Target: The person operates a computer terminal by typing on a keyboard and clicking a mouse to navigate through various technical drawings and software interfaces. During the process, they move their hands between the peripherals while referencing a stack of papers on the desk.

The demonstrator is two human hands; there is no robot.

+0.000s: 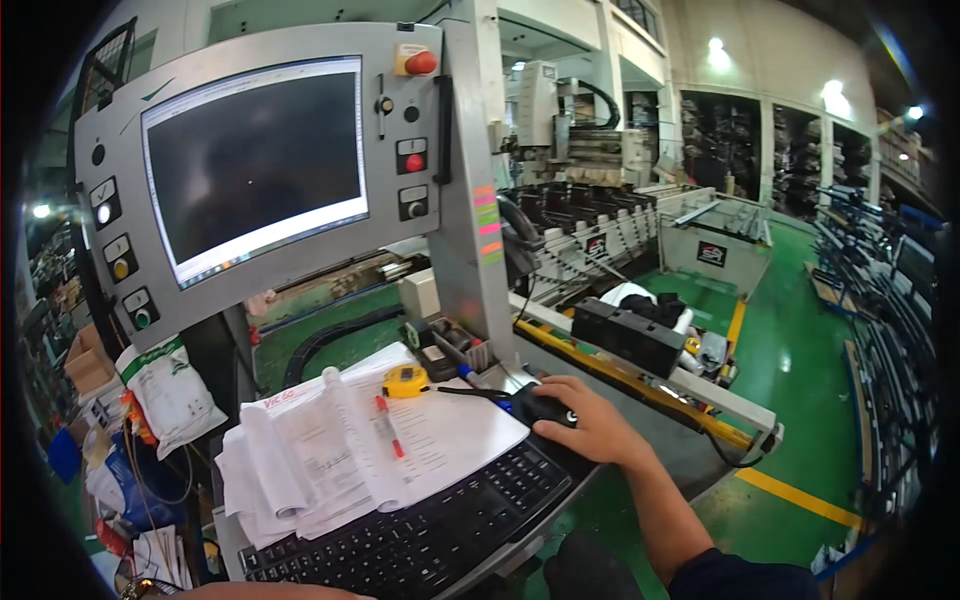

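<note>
Right hand (583, 422) curls round a black plastic mouse (541, 404), apparently for steering.
Left hand (270, 593) barely shows; its pose cannot be told.

Item: one computer mouse (533, 404), black, compact, with a rounded shell and a small pale marking towards its right side. Pose: upright, base down. Position: on the console shelf (507, 561), near its right-hand end, beyond the front edge and well apart from the shelf's left corner. State: gripped by the right hand (588, 420), thumb along the near flank and fingers over the far side and top. Buttons are largely covered; whether a cord leads from the mouse cannot be confirmed.
</note>
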